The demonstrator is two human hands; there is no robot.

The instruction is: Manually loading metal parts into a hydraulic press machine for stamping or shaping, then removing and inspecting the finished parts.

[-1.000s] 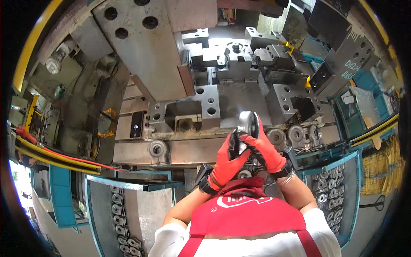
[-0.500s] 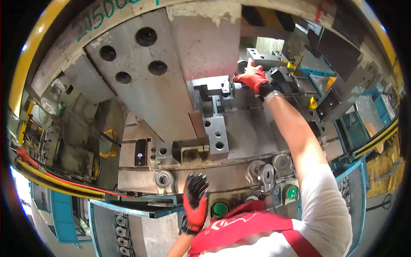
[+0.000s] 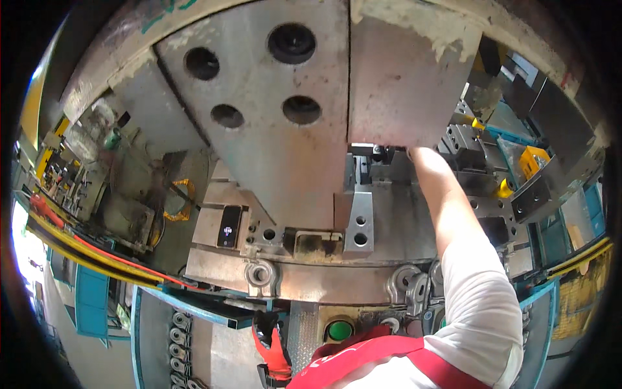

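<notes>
My right forearm (image 3: 440, 194) reaches forward over the steel bed of a press (image 3: 408, 211). Past the wrist the hand is hidden behind the large upper steel block (image 3: 402, 84), so its fingers and anything in them cannot be seen. My left hand (image 3: 272, 347), in a red glove with black fingers, is low at the front, just left of a green push button (image 3: 339, 330). Its fingers are loosely bent, with nothing visible in them. A ring-ended metal part (image 3: 260, 275) lies on the front ledge ahead of it. More such parts (image 3: 407, 283) lie on the ledge farther right.
A large steel block with several holes (image 3: 259, 117) hangs over the bed. A dark device with a lit display (image 3: 230, 225) rests at the left. A blue-framed bin (image 3: 137, 343) holds a row of ring-ended parts (image 3: 178, 352). Yellow fittings (image 3: 504, 188) stand at the right.
My view has shifted, and the upper blocks appear farther right. The right hand has gone from sight behind the block. My left hand is lower, its fingers less spread.
</notes>
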